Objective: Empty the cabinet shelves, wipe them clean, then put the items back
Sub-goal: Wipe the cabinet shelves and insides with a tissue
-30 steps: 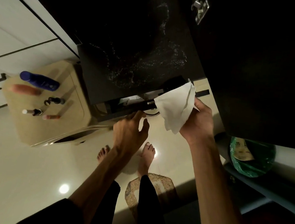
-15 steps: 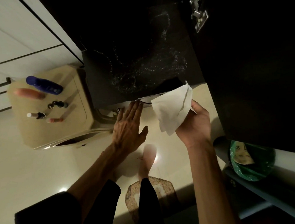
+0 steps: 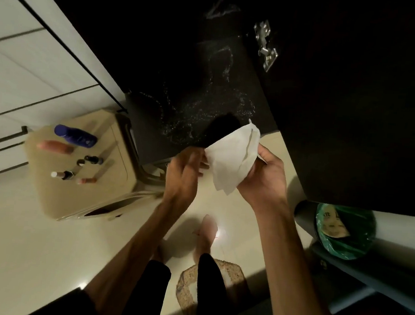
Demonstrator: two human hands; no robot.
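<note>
A dark cabinet shelf (image 3: 194,98) with pale dusty smears fills the top middle of the head view. Just below its front edge my right hand (image 3: 264,180) grips a crumpled white wipe (image 3: 234,157). My left hand (image 3: 183,173) has come up against the wipe's left edge and its fingertips pinch it. To the left, a beige stool (image 3: 114,174) carries the removed items: a blue bottle (image 3: 76,136), a pink tube (image 3: 54,147) and three small bottles (image 3: 90,160) lying on their sides.
A metal hinge (image 3: 265,44) sits on the dark cabinet side at upper right. A bin with a green liner (image 3: 342,234) stands at the right. My bare feet and a woven mat (image 3: 188,283) are on the pale floor below. White drawer fronts (image 3: 21,65) line the left.
My left hand has left the shelf's front edge and moved right to take the wipe's left edge. The view has shifted a little, showing more of the shelf.
</note>
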